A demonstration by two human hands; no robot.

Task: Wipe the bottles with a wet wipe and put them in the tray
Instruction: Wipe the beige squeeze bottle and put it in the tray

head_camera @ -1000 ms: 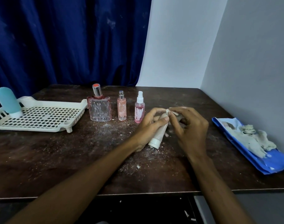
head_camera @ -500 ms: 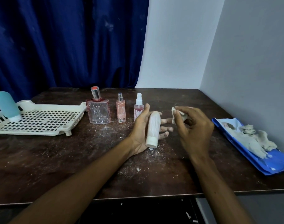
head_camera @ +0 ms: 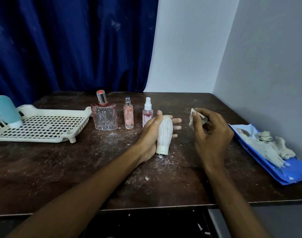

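- One white bottle (head_camera: 164,133), cap down: left hand (head_camera: 149,134) grips it, thumb in front, fingers behind.
- Right hand (head_camera: 213,134): fingers curled, pinching wet wipe (head_camera: 191,120).

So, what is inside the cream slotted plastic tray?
One teal rounded bottle stands cap down in the cream slotted plastic tray, near its far left corner. Its left end is out of frame.
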